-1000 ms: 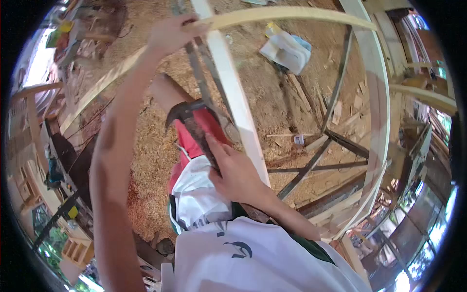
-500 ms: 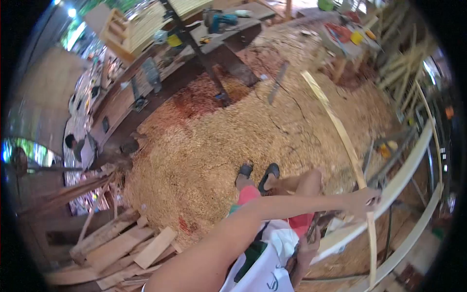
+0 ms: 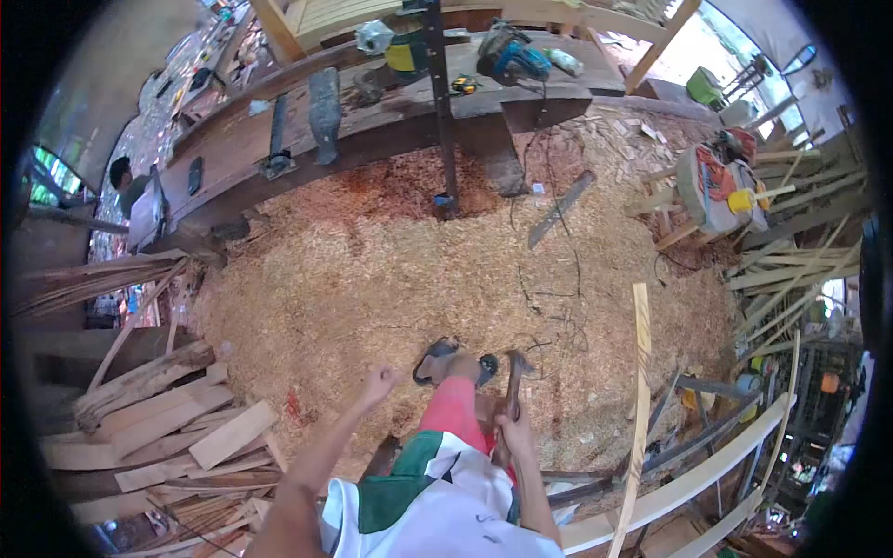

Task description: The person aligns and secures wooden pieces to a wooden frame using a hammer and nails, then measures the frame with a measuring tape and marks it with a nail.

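Note:
My right hand [image 3: 514,435] is closed around the handle of a hammer [image 3: 513,395], whose head points forward over the floor. My left hand [image 3: 378,382] is held out over the wood shavings with its fingers curled; whatever is inside them, if anything, is hidden. To the right of the hammer, a long thin wooden strip [image 3: 640,391] rises from the bottom edge, apart from both hands. Behind it, a pale curved plank [image 3: 684,479] runs toward the right.
Shavings [image 3: 372,279] cover the floor. Boards [image 3: 177,428] are stacked at left. A long bench [image 3: 391,135] carries a blue power tool [image 3: 521,60]. A loose flat bar [image 3: 561,209] and cords lie on the floor. A person [image 3: 135,191] is at far left.
My left hand has let go of the wooden strip and swung left. The view has turned, and the hammer in my right hand now shows clearly.

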Available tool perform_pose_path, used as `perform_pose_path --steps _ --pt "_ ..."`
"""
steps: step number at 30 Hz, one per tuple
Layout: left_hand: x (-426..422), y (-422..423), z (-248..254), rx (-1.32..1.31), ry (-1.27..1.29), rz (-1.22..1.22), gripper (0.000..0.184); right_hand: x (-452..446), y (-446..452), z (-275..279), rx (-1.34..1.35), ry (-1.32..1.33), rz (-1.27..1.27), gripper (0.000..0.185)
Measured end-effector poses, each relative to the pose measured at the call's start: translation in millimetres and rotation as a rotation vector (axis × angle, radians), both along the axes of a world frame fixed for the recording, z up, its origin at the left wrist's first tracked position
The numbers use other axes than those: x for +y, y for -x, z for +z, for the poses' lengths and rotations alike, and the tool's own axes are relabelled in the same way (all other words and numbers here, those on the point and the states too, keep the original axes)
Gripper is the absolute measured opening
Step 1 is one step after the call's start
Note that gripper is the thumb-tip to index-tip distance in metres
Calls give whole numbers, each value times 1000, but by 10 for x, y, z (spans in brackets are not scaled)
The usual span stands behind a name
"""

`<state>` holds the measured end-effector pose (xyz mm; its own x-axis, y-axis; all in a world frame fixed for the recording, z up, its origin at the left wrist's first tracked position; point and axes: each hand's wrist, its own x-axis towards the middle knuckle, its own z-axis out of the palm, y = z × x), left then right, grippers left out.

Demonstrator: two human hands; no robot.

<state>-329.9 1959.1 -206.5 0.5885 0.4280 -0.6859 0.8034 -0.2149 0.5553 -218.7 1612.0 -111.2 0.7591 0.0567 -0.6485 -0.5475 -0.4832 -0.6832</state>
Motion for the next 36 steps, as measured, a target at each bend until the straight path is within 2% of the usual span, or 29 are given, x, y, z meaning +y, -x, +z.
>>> perform_pose_path --steps 2,3,4,6,7,9,10,12,13,15,17,19,20,21,22,23,24,25,27,28,29,30,31,32,34,35,36 --pt "76 639 -98 28 37 199 32 443 -444 467 456 -155 -13 52" --pt "60 969 -245 83 -1 265 28 584 -602 350 457 -148 -4 52" --pt "59 1174 -322 144 -37 323 24 718 -709 114 304 -72 164 50" --pt "-37 1126 204 133 -108 429 15 1160 -1135 124 115 -9 352 47" --pt "-64 1062 401 139 -99 431 15 1524 -1436 350 87 -17 370 47" --pt "-16 836 587 323 -31 590 10 2225 -1963 611 -265 -40 492 45" --pt "19 725 541 324 -27 589 10 2617 -2231 692 -237 -52 493 46" --pt "101 487 393 150 136 773 8 3310 -2658 582 -236 -40 495 48" --pt "185 216 400 146 136 762 8 3637 -2859 357 -271 -22 493 49" --pt "442 -439 596 -27 20 663 9 4210 -3147 -100 -361 -87 415 44" --pt "824 -931 578 -103 67 607 13 4639 -3397 -188 -440 -137 347 40" --pt "1105 -1337 598 -184 120 558 17 4997 -3646 -75 -317 -35 359 44" --pt "1223 -1516 658 -218 280 727 14 5133 -3676 -456 -482 -135 327 41" --pt "1325 -1670 693 -247 446 892 12 5228 -3734 -496 -481 -119 317 41" --pt "1430 -1717 541 -239 461 886 12 5298 -3803 -512 -449 -54 404 42" --pt "1561 -1757 343 -201 443 764 12 5341 -3881 -531 -416 10 493 42" --pt "1638 -1803 183 -163 425 642 12 5361 -3948 -456 -373 -3 517 36" --pt "1691 -1975 151 -155 437 635 12 5342 -4033 -525 -367 10 511 36" --pt "1841 -2485 34 -352 843 1075 18 5227 -4258 -643 -279 -205 672 25" --pt "1921 -2872 16 -332 824 1180 21 5146 -4459 -432 -458 -33 604 15" --pt "2011 -3242 1 -311 801 1289 24 5107 -4716 -339 -542 25 402 13" --pt "2098 -3510 -51 -303 807 1291 24 5059 -5037 -315 -621 82 208 12" --pt "2140 -3719 -123 -408 880 1299 26 4968 -5436 -450 -790 118 197 14" --pt "2156 -3790 -188 -509 949 1296 29 4940 -5765 -435 -844 310 221 27" --pt "2119 -3815 -386 -445 908 1271 27 4978 -6338 -184 -959 301 337 43" --pt "2096 -3839 -425 -391 860 1248 26 4992 -6499 -206 -961 304 339 43" --pt "2079 -3893 -379 -393 862 1243 26 5002 -6631 -263 -970 425 511 48"
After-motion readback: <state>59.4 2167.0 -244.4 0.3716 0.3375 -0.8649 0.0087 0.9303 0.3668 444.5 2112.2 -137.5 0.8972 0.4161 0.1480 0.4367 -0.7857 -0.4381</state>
